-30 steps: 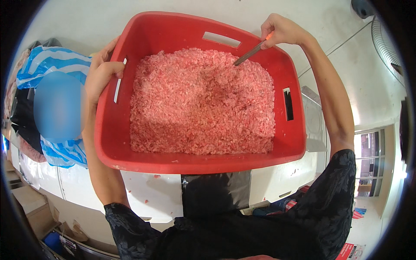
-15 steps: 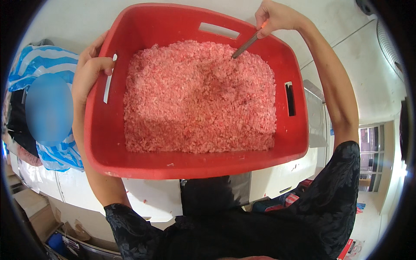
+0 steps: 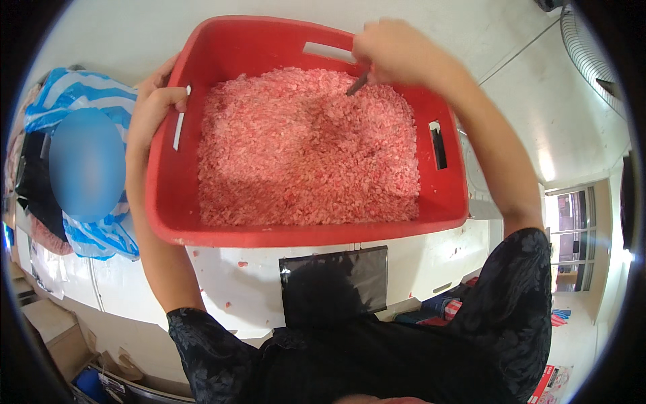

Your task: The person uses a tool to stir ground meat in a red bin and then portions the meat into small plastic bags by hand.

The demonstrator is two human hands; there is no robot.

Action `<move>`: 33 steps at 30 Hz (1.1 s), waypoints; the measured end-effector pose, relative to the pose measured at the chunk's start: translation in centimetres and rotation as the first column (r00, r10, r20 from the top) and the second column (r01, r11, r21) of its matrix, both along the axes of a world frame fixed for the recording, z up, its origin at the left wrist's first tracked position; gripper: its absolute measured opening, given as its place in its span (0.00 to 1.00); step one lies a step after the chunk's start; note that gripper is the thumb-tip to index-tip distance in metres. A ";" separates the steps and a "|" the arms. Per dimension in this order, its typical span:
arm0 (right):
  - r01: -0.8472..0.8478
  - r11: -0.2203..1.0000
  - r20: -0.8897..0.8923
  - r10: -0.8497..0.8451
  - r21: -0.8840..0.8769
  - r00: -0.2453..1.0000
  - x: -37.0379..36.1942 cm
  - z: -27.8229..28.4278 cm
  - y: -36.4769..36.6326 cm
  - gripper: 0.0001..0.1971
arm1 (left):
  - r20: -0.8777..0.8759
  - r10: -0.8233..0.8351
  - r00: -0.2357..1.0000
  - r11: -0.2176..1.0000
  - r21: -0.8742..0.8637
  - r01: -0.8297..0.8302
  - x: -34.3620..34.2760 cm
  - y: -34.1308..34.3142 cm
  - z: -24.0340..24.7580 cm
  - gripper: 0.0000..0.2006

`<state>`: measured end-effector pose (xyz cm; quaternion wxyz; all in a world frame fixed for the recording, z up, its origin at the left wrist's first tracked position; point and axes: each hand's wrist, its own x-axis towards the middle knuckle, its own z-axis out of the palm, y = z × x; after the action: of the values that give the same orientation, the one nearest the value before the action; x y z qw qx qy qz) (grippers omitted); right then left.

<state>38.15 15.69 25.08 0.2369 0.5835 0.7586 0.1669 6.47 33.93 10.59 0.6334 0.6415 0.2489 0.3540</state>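
A red plastic tub (image 3: 316,236) with slotted handles holds a broad heap of pink minced meat (image 3: 296,155). At its left wall, my left hand (image 3: 158,101) is closed round the rim, thumb beside the handle slot. Over the far right rim, my right hand (image 3: 397,54) is closed on a narrow flat metal tool (image 3: 358,84). The tool slants down into the mince, which hides its lower end. The grip covers its upper part, so its exact kind does not show.
Below the tub, a black plastic sheet (image 3: 336,286) lies on the white worktop (image 3: 235,289) among small meat scraps. A blue-and-white striped bag (image 3: 94,239) stands on the left. A fan (image 3: 592,60) is at the upper right, and a barred window (image 3: 572,236) at the right.
The near rim of the tub has shifted away from me, uncovering more of the black sheet. My right hand has moved left and turned over on the tool. My left hand keeps its hold.
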 end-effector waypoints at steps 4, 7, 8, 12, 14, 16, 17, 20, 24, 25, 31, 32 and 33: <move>-0.009 1.000 0.071 0.008 0.002 0.997 -7.4 -6.0 -8.1 0.03 | -0.022 0.020 1.000 0.999 0.036 -0.019 -0.3 0.6 -0.8 0.42; 0.285 0.930 0.026 -0.299 0.230 0.954 -6.9 -6.6 -11.3 0.03 | -0.029 -0.021 0.999 0.998 0.058 0.023 0.0 -0.3 0.3 0.38; 0.315 0.921 -0.127 -0.292 0.229 0.948 -5.0 -5.1 -11.4 0.04 | 0.007 0.001 1.000 1.000 0.029 -0.001 0.0 -0.8 0.5 0.38; 0.451 0.875 -0.411 -0.351 0.177 0.842 0.2 2.0 -13.3 0.09 | 0.042 0.002 0.999 1.000 -0.023 -0.001 0.8 -1.6 0.9 0.39; 0.531 0.843 -0.495 -0.429 0.080 0.756 2.1 4.1 -12.7 0.10 | 0.024 -0.010 1.000 0.999 -0.032 0.011 0.2 -1.2 0.8 0.40; 0.530 0.847 -0.549 -0.430 0.028 0.716 3.7 5.0 -11.4 0.09 | 0.028 -0.017 0.999 0.999 -0.037 0.018 -0.2 -1.0 0.7 0.40; 0.529 0.848 -0.576 -0.431 0.003 0.694 4.3 5.3 -10.7 0.09 | 0.039 -0.017 0.999 0.999 -0.038 0.018 -0.2 -1.0 0.6 0.40; 0.456 0.890 -0.528 -0.393 -0.012 0.753 5.0 5.6 -8.8 0.10 | 0.040 -0.010 0.999 0.999 -0.031 0.011 -0.3 -1.1 0.6 0.40; 0.377 0.923 -0.491 -0.364 -0.075 0.792 5.8 5.4 -5.6 0.09 | 0.020 0.027 0.999 0.998 -0.061 -0.026 -0.2 -1.2 0.7 0.40; 0.325 0.939 -0.513 -0.335 -0.114 0.790 7.0 3.3 -4.8 0.09 | 0.014 0.013 1.000 0.998 -0.063 -0.012 -0.1 -1.1 0.9 0.40; 0.279 0.929 -0.562 -0.369 -0.243 0.740 8.0 -9.3 -4.6 0.09 | 0.065 0.047 0.997 0.998 -0.043 -0.044 0.4 -1.0 0.1 0.41; 0.290 0.927 -0.563 -0.375 -0.238 0.737 7.6 -9.5 -5.6 0.09 | 0.064 0.043 0.997 0.998 -0.043 -0.040 0.5 -0.9 0.1 0.41; 0.302 0.925 -0.564 -0.381 -0.232 0.733 7.5 -9.3 -6.1 0.08 | 0.064 0.038 0.997 0.998 -0.043 -0.035 0.5 -0.6 0.0 0.41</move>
<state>45.68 9.58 15.76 0.0473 0.7193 0.6825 -0.1204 6.94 33.33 10.58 0.6479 0.6117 0.2473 0.3806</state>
